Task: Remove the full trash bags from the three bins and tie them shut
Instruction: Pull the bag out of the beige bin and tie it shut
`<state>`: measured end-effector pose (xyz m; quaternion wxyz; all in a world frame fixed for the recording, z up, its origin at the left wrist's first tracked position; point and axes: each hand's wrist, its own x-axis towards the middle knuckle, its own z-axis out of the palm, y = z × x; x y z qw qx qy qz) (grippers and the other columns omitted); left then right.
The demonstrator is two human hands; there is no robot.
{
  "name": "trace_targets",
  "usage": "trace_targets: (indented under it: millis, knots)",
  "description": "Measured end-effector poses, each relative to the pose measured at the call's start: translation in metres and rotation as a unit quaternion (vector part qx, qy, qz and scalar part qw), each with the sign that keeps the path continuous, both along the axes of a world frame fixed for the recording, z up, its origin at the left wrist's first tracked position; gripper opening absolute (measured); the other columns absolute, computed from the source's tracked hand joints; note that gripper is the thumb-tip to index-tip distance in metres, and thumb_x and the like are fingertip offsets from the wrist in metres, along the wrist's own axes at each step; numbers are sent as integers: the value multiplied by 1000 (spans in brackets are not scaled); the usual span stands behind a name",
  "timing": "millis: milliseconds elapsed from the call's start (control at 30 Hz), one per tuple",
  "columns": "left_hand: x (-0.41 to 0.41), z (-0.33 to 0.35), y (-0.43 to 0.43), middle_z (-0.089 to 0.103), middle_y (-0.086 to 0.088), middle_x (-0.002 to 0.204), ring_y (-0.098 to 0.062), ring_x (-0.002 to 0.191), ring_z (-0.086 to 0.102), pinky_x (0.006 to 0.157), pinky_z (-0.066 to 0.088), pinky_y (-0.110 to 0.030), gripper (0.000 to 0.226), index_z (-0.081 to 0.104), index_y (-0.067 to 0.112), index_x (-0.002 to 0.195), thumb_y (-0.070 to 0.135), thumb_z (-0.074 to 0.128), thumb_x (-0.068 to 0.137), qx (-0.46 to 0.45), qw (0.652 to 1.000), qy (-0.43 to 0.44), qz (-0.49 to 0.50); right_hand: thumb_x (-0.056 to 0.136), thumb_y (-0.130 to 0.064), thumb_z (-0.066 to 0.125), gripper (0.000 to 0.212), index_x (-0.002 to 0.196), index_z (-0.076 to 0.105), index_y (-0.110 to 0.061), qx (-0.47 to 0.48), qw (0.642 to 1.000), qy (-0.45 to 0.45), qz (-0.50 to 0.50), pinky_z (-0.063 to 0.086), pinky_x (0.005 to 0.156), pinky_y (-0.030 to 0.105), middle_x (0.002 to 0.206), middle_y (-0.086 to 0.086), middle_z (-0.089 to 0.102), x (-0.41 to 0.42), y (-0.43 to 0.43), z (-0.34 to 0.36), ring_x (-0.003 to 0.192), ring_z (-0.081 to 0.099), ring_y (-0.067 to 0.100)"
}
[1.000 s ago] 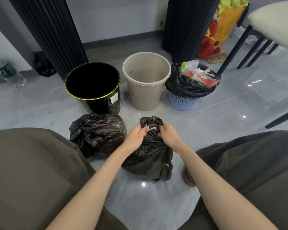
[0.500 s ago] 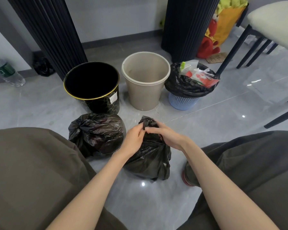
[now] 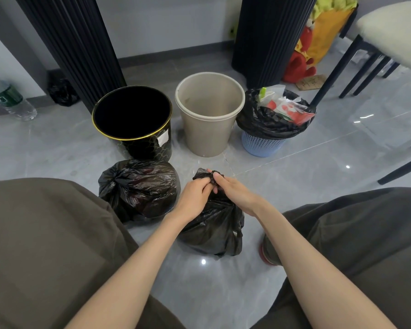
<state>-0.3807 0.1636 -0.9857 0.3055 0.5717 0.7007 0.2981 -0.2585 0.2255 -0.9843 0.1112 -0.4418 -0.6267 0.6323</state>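
Note:
A black trash bag (image 3: 214, 226) stands on the floor between my knees. My left hand (image 3: 196, 193) and my right hand (image 3: 235, 192) meet at its bunched neck, both gripping the plastic there. A second black bag (image 3: 140, 188), knotted at its left side, lies to the left of it. Behind stand a black bin with a gold rim (image 3: 133, 119) and a beige bin (image 3: 209, 115), both without bags. At the right a small blue basket bin (image 3: 261, 144) holds a black bag (image 3: 266, 122) full of wrappers.
Two dark fluted columns (image 3: 76, 41) rise behind the bins. A water bottle (image 3: 12, 100) lies at the far left by the wall. Chair legs (image 3: 330, 74) and a white seat stand at the right. A red and yellow plush toy (image 3: 318, 41) is at the back.
My hands, apart on the bag's two handles a second ago, have come together at the neck. The right hand crossed over toward the left and the top is now bunched tight.

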Motion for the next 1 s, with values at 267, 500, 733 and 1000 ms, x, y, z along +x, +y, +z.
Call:
trace_targets:
  millis: [267, 500, 733, 1000]
  knots:
    - [-6, 0, 2, 60, 7, 80, -8, 75, 53, 70, 39, -20, 21, 61, 12, 97, 21, 42, 99, -65, 993, -103, -10, 102, -31, 34, 38, 91, 62, -9, -76, 987, 69, -122, 50, 70, 19, 79, 5, 62, -2, -1, 1, 72, 58, 13]
    - [-32, -5, 3, 58, 5, 72, -12, 73, 52, 67, 36, -25, 31, 57, 16, 72, 12, 40, 98, -78, 994, -80, -4, 99, -37, 39, 39, 84, 63, -11, -52, 998, 9, -42, 45, 83, 27, 84, 5, 61, 3, 1, 6, 83, 57, 16]
    - [-29, 0, 8, 46, -2, 66, -19, 73, 42, 71, 30, -33, 33, 44, 17, 57, 17, 39, 90, -171, 963, -200, 63, 100, -19, 40, 27, 89, 58, -2, 346, 908, -178, 156, 36, 72, 28, 88, 13, 54, 6, 2, 3, 81, 53, 28]
    - [-34, -1, 4, 72, -6, 88, -17, 91, 66, 90, 49, -33, 31, 57, 19, 124, 18, 49, 94, -192, 935, -295, 37, 101, -19, 38, 27, 101, 60, -5, 360, 911, -152, 134, 42, 81, 34, 97, 10, 54, 8, -9, -7, 89, 56, 28]
